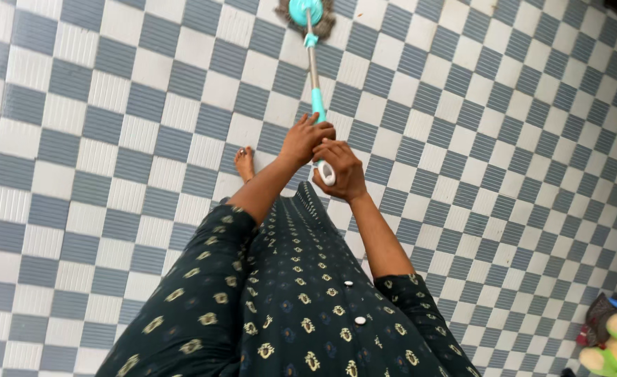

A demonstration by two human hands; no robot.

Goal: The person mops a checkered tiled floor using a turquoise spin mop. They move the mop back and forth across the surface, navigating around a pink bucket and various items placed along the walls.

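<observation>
Both hands clench the mop handle [315, 84] at frame centre: left hand [307, 138] wrapped higher, right hand [341, 167] gripping its white end. The handle runs up to the mop head [306, 15] on the checkered floor [497, 139], top centre.

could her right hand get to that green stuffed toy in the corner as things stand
Probably not. The right hand is closed on the top end of the mop handle, together with the left hand, out in front of the body. The green stuffed toy lies far off to the lower right on the checkered floor.
</observation>
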